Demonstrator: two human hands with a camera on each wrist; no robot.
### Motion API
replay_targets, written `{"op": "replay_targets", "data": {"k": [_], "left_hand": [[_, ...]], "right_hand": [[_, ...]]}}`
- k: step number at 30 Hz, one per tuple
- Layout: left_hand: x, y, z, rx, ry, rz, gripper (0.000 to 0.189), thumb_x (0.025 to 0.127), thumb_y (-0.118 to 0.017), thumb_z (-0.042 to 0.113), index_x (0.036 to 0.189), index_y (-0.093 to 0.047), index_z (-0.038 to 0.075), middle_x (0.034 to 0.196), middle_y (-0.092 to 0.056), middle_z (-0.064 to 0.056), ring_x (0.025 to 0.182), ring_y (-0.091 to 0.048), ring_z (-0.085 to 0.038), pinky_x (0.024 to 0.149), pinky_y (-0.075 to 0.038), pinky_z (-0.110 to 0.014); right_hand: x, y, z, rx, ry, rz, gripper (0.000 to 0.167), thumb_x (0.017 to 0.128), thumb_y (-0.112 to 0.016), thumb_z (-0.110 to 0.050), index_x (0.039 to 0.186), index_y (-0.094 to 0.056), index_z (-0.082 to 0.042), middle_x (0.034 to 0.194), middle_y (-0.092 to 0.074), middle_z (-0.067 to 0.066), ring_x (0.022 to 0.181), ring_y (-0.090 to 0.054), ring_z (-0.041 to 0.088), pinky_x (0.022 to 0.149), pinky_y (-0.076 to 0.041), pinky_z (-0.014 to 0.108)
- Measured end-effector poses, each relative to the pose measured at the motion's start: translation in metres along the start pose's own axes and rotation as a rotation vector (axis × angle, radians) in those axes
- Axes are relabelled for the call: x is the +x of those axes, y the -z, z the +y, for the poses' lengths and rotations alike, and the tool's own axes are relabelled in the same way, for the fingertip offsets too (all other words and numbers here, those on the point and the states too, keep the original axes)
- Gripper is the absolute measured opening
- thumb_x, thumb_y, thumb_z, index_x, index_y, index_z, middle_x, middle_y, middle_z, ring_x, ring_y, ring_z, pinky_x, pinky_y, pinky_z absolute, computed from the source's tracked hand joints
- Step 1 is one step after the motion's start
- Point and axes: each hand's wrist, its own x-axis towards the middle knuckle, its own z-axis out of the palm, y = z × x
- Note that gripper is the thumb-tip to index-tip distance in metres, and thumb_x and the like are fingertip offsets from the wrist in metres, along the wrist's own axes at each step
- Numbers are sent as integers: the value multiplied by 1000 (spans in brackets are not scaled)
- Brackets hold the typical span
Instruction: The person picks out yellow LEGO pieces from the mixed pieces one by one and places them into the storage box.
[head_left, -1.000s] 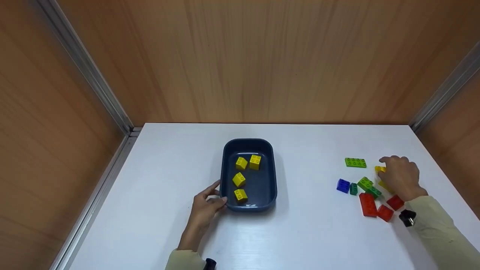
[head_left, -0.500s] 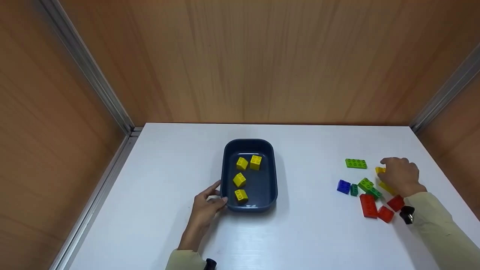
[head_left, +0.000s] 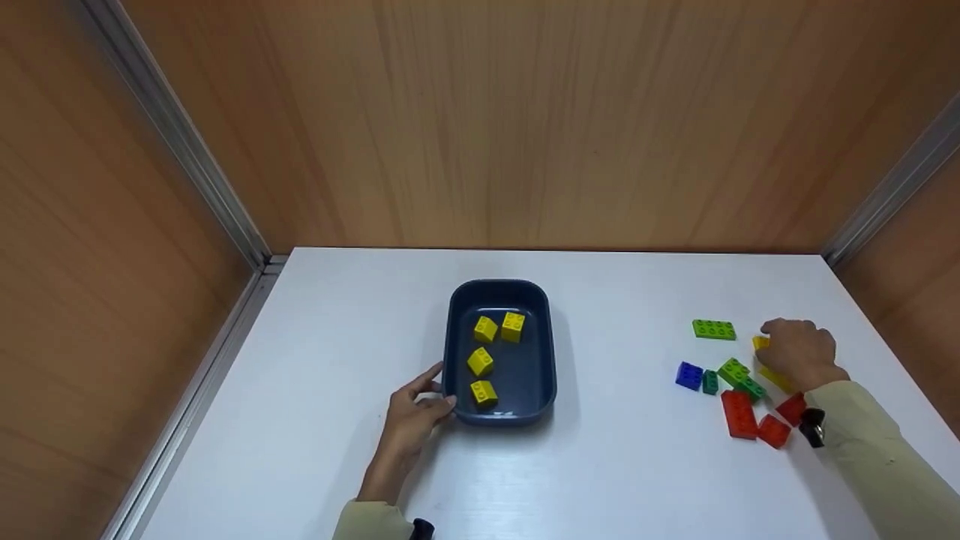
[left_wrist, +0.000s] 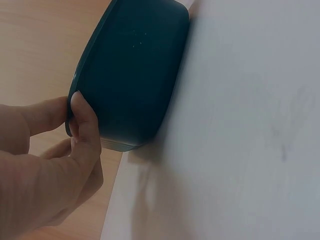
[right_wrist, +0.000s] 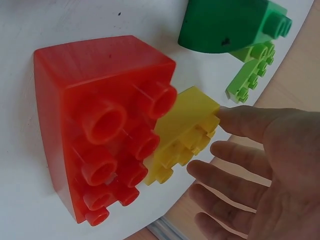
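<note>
Yellow blocks (head_left: 481,361) lie in the tray (head_left: 529,382), its rim pinched by the left hand (head_left: 409,417), and near the right hand (head_left: 802,352), fingers loosely spread. White table (head_left: 622,465), wood-grain walls (head_left: 480,127); arrangement unchanged since a second ago.

A big red block (right_wrist: 125,120) partly hides a yellow block (right_wrist: 185,117) on the white bench (right_wrist: 22,165). The hand (right_wrist: 292,165) is right by the yellow block, near a dark green block (right_wrist: 225,25).

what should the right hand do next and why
I'd probably have the right hand pinch the yellow brick beside it securely: that brick is within easy reach, and the tray, held by the left hand, contains only yellow bricks, with room for more.
</note>
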Motion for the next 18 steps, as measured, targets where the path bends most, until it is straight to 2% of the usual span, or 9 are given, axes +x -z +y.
{"op": "replay_targets", "data": {"k": [10, 18], "left_hand": [[-1, -1, 0, -5, -11, -4, 66, 95, -70, -6, 157, -49, 3, 122, -50, -18, 88, -64, -16, 81, -61, -27], [-1, -1, 1, 5, -7, 12, 66, 94, -71, -6, 156, -50, 3, 121, -50, -17, 89, -66, -16, 82, -62, -28]], "right_hand": [[7, -5, 3, -38, 24, -21, 52, 91, -76, -11, 130, -59, 19, 115, -63, 43, 94, -60, 57, 82, -53, 67], [11, -8, 5, -59, 36, -21, 48, 93, -73, -9, 129, -59, 20, 113, -64, 42, 91, -61, 55, 83, -54, 68]]}}
